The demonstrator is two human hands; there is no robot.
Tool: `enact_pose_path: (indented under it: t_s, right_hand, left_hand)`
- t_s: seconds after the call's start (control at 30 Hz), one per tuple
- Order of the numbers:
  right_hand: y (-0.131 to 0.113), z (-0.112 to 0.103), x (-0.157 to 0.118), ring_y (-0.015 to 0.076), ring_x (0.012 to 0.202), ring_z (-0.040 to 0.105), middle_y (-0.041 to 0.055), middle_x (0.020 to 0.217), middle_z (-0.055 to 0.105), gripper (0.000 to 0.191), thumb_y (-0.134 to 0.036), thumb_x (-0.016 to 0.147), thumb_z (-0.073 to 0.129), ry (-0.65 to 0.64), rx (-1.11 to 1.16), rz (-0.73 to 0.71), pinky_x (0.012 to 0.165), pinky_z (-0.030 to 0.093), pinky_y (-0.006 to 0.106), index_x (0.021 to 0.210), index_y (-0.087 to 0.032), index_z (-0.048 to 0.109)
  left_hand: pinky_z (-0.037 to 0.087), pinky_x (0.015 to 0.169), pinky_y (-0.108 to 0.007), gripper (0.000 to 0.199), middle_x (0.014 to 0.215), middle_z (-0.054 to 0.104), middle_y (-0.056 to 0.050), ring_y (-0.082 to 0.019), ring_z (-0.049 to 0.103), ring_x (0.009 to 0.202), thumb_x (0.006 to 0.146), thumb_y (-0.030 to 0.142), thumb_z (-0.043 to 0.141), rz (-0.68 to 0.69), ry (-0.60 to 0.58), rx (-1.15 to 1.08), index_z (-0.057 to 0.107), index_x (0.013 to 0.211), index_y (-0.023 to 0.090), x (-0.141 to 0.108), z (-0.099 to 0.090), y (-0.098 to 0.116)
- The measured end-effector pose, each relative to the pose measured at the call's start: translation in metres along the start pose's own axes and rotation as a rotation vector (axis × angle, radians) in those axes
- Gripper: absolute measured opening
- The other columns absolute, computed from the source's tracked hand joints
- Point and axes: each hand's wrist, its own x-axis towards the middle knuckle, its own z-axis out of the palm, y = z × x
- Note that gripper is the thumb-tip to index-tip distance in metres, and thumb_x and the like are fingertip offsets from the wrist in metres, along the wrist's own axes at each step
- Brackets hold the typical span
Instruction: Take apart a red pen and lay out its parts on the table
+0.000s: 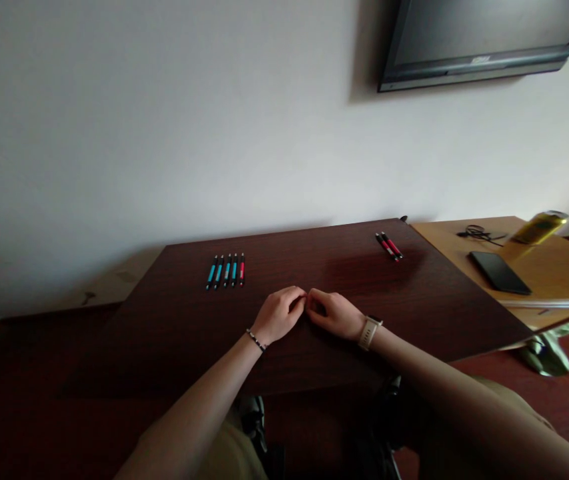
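My left hand [280, 312] rests on the dark brown table, a beaded bracelet [256, 341] around its wrist. Against it, fingertips meeting, lies my right hand [333, 313], with a light-strapped watch [369, 332] on that wrist. Both hands have their fingers curled in and closed, and no object shows in either. To the left of my hands, several blue-and-black pens [227, 271] stand in a row side by side, with one red-and-black pen [242, 270] at the row's right end. Two more red-and-black pens [389, 247] lie slanted near the table's far right corner.
The dark table [174, 320] reaches almost to the wall. Beside it on the right, a lighter wooden desk [564, 267] bears a black phone [499, 272], a thin black cable [479, 232] and a yellow can [539, 228]. A television [484, 40] hangs above.
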Motion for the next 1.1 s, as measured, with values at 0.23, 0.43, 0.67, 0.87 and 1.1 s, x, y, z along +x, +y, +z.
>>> enact_pose_path:
  t_s: [0.23,0.43,0.67,0.87,1.1]
  right_hand:
    - [0.0,0.005,-0.004,0.0137,0.063,0.056,-0.0011,0.075,0.064,0.008,-0.024,0.095,0.059,0.012,-0.034,0.009,0.061,0.034,0.025,0.09,-0.023,0.054]
    - [-0.002,0.006,-0.006,0.0153,0.064,0.057,0.0002,0.076,0.064,0.007,-0.024,0.097,0.058,0.028,-0.047,0.006,0.062,0.035,0.026,0.092,-0.023,0.053]
    - [0.001,0.009,-0.005,0.0144,0.062,0.055,-0.0008,0.075,0.063,0.006,-0.023,0.096,0.059,0.033,-0.073,0.004,0.061,0.033,0.026,0.092,-0.023,0.055]
    - [-0.004,0.005,-0.008,0.0138,0.066,0.059,-0.0011,0.078,0.067,0.001,-0.022,0.096,0.061,-0.022,-0.041,0.002,0.064,0.037,0.024,0.098,-0.023,0.061]
    - [-0.007,0.004,-0.009,0.0136,0.067,0.059,-0.0005,0.08,0.067,0.001,-0.023,0.096,0.062,-0.029,-0.076,0.008,0.064,0.038,0.024,0.097,-0.022,0.063]
  left_hand:
    - [0.049,0.081,-0.03,0.015,0.096,0.072,-0.005,-0.019,0.067,0.09,0.102,0.017,0.051,0.008,-0.057,0.054,0.064,0.096,0.02,0.0,0.001,0.004]
    - [0.05,0.082,-0.031,0.014,0.096,0.071,-0.005,-0.019,0.067,0.09,0.101,0.016,0.052,0.013,-0.066,0.068,0.064,0.096,0.02,0.001,0.002,0.002]
    - [0.051,0.085,-0.031,0.014,0.098,0.073,-0.005,-0.02,0.069,0.093,0.103,0.019,0.052,0.02,-0.069,0.121,0.066,0.098,0.021,0.0,0.001,0.002]
    - [0.05,0.078,-0.03,0.017,0.092,0.074,-0.002,-0.02,0.071,0.083,0.102,0.033,0.059,-0.272,0.085,0.403,0.062,0.116,0.024,0.003,-0.027,-0.008]
    - [0.052,0.075,-0.038,0.029,0.098,0.077,-0.01,-0.032,0.074,0.087,0.103,0.049,0.051,-0.748,0.146,0.754,0.062,0.113,0.024,-0.004,-0.076,-0.042]
